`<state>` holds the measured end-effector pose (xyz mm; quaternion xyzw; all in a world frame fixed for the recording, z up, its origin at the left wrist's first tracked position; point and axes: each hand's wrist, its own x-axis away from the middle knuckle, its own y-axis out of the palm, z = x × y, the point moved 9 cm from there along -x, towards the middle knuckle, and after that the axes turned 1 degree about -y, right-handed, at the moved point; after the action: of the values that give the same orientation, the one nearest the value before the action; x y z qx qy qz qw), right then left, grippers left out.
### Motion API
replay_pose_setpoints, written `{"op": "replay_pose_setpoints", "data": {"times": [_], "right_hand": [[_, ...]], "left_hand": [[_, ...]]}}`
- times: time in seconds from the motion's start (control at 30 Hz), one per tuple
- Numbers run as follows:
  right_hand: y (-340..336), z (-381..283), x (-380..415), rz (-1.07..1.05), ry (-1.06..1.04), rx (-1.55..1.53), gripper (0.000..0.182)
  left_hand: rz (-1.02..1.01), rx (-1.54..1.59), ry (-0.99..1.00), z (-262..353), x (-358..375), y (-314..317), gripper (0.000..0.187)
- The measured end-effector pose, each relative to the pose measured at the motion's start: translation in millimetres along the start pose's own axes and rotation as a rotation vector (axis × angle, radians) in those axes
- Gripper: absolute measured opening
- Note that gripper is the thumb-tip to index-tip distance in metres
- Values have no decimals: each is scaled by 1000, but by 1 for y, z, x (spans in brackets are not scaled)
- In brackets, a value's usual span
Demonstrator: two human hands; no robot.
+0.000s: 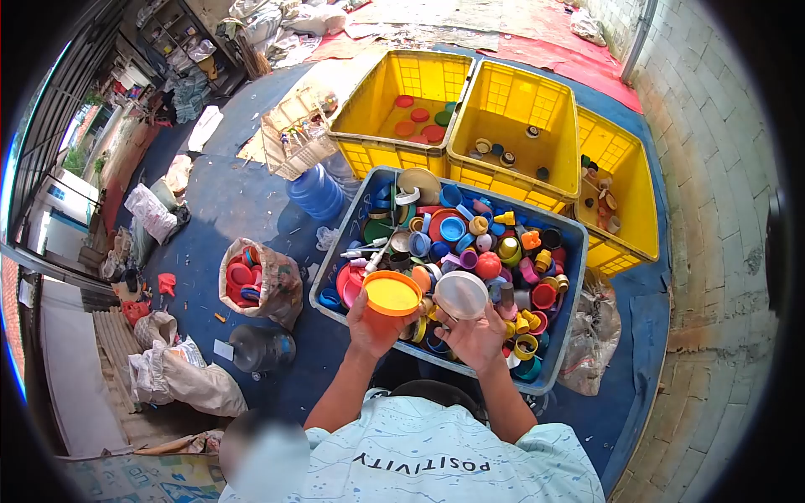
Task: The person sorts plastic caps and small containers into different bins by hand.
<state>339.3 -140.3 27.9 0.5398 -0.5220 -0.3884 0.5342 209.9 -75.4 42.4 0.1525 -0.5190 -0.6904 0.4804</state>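
My left hand (366, 332) is wrapped round an orange plastic cup or deep cap (392, 293), its round yellow-orange face turned up. In my right hand (475, 339), a translucent whitish round lid (462, 294) is gripped near its lower edge. The two pieces are apart, side by side. Both hands are over the near side of a grey-blue tub (563, 356) heaped with mixed plastic caps and lids. Among them are a red ball-like piece (488, 266) and a blue cap (454, 229). My fingers partly hide the cup's sides.
Beyond the tub stand three yellow crates (350, 155) holding a few caps each. To the left are a sack (283, 289) of red pieces, a blue water jug (316, 194), a dark clear jug (262, 348) and a beige basket (293, 163). A block wall (713, 251) rises at right.
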Motion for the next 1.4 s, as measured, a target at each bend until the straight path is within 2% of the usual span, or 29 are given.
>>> {"op": "replay_pose_setpoints", "data": {"times": [0.07,0.2,0.33,0.47,0.57,0.67,0.73,0.83,0.93,1.1,1.23,1.27,1.4], "right_hand": [[6,4,-2,5,6,8,65],[-1,8,-7,69,-36,113,64],[-9,10,-19,204,-129,232,59],[-14,21,-50,287,-218,274,51],[-25,41,-92,308,-320,342,47],[6,75,-147,321,-375,337,46],[1,96,-191,379,-419,340,44],[-1,121,-247,473,-480,305,44],[2,130,-298,446,-494,326,47],[2,114,-368,431,-502,288,49],[-9,90,-411,523,-544,244,43],[-10,83,-423,493,-539,238,39],[-45,52,-464,573,-561,297,35]], "left_hand": [[-14,108,-33,-2,4,4,59],[1,121,-45,7,-4,8,53],[-27,61,-71,28,-19,5,50],[24,19,-103,60,-39,-24,51],[38,-9,-162,98,-59,-48,52],[24,-61,-225,140,-88,-85,55],[-12,-77,-268,176,-117,-99,58],[-61,-138,-302,226,-156,-123,58],[-65,-52,-307,266,-190,-131,51],[-67,43,-335,296,-256,-136,48],[-58,178,-378,297,-315,-143,45],[-50,176,-369,297,-329,-144,46],[-18,214,-399,288,-388,-142,47]]}}
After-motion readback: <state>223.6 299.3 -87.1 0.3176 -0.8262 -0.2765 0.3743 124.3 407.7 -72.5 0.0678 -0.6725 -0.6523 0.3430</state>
